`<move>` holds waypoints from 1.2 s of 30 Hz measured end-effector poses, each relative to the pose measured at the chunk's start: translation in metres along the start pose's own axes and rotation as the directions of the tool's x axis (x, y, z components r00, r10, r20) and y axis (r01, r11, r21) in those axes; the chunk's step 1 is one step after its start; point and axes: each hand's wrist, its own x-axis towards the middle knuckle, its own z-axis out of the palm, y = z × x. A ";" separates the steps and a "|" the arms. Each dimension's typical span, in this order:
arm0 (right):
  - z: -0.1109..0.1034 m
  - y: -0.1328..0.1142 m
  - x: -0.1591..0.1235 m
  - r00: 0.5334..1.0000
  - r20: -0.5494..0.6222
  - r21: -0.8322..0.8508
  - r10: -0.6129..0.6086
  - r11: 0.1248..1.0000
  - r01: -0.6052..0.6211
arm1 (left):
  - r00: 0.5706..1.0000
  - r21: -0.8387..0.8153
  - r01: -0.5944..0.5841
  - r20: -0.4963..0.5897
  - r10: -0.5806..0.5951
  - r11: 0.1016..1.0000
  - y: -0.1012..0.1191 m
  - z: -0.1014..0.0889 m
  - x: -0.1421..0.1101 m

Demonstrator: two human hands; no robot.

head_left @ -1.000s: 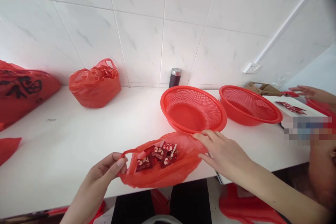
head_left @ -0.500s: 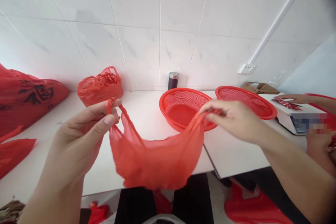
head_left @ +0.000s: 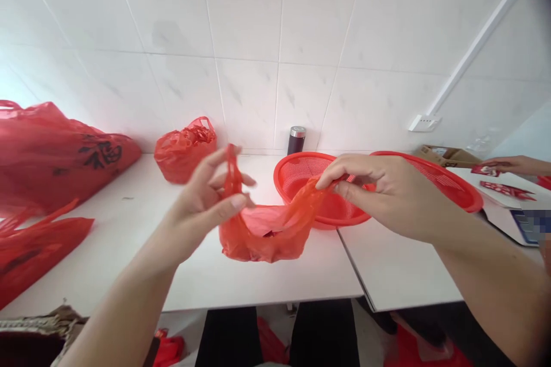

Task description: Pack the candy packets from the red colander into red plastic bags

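Your right hand (head_left: 379,192) pinches one gathered handle of a thin red plastic bag (head_left: 267,246) between thumb and fingers. Your left hand (head_left: 200,203), fingers spread, has the other handle's twisted loop at its fingers; blur hides whether they press on it. Between your hands the bag sags, glossy, creased and partly see-through, its mouth open on a dark sliver inside. It's above the white table (head_left: 318,284), though contact is unclear. Just behind it sits a red mesh basket (head_left: 282,180), with a dark flask (head_left: 297,141) beyond.
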 end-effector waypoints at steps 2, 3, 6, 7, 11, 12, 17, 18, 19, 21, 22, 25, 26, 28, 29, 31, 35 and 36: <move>0.008 -0.011 0.006 0.999 0.026 0.074 -0.043 0.996 0.041 | 0.962 0.056 0.185 0.194 -0.192 0.981 0.001 0.010 0.003; 0.013 -0.017 0.008 0.995 0.062 0.112 -0.074 0.991 0.067 | 0.932 0.085 0.236 0.262 -0.251 0.968 0.001 0.017 0.004; 0.030 -0.032 0.013 0.971 0.150 0.208 -0.187 0.966 0.154 | 0.891 0.127 0.207 0.385 -0.241 0.970 -0.001 0.037 0.008; 0.035 -0.034 0.014 0.966 0.151 0.222 -0.210 0.959 0.174 | 0.890 0.127 0.189 0.397 -0.224 0.974 -0.002 0.041 0.009; 0.047 -0.019 0.014 0.983 0.111 0.228 -0.149 0.966 0.121 | 0.869 0.066 0.356 0.343 -0.356 0.932 -0.012 0.041 0.010; 0.050 -0.012 0.013 0.985 0.139 0.245 -0.105 0.967 0.068 | 0.854 0.037 0.411 0.334 -0.399 0.911 -0.015 0.039 0.009; 0.058 0.009 -0.003 0.976 0.213 0.345 0.040 0.932 -0.113 | 0.837 -0.007 0.462 0.333 -0.434 0.887 -0.021 0.033 0.005; 0.058 0.006 -0.009 0.984 0.175 0.365 0.036 0.926 -0.099 | 0.840 -0.001 0.447 0.346 -0.419 0.895 -0.020 0.033 0.005; 0.056 0.003 -0.015 0.990 0.139 0.389 0.021 0.918 -0.074 | 0.844 0.008 0.427 0.356 -0.402 0.904 -0.019 0.032 0.004; 0.053 -0.008 -0.027 0.990 0.131 0.444 -0.042 0.896 -0.021 | 0.850 0.051 0.381 0.373 -0.372 0.923 -0.015 0.028 0.004; 0.052 -0.012 -0.032 0.984 0.160 0.473 -0.080 0.881 -0.005 | 0.851 0.079 0.359 0.381 -0.361 0.930 -0.012 0.026 0.004; 0.059 -0.015 -0.033 0.977 0.176 0.511 -0.121 0.860 0.014 | 0.831 0.141 0.326 0.429 -0.354 0.935 -0.006 0.021 0.004; 0.065 -0.011 -0.030 0.989 0.122 0.500 -0.090 0.866 0.017 | 0.825 0.147 0.325 0.439 -0.356 0.934 -0.007 0.020 0.004; 0.083 0.002 -0.019 1.000 0.030 0.466 0.000 0.885 -0.014 | 0.840 0.186 0.306 0.409 -0.357 0.934 -0.011 0.022 0.004; 0.092 0.009 -0.013 0.999 0.029 0.456 0.042 0.888 -0.051 | 0.866 0.245 0.268 0.363 -0.344 0.932 -0.015 0.023 0.004; 0.112 0.024 -0.004 0.988 0.100 0.479 0.121 0.864 -0.154 | 0.939 0.457 0.127 0.231 -0.255 0.881 -0.027 0.027 0.005; 0.136 0.041 0.003 0.957 0.207 0.645 0.202 0.707 -0.289 | 0.994 0.786 -0.109 0.075 0.081 0.609 -0.052 0.033 0.004; 0.138 0.043 0.002 0.953 0.242 0.680 0.184 0.668 -0.302 | 0.990 0.800 -0.127 0.063 0.128 0.586 -0.056 0.033 0.004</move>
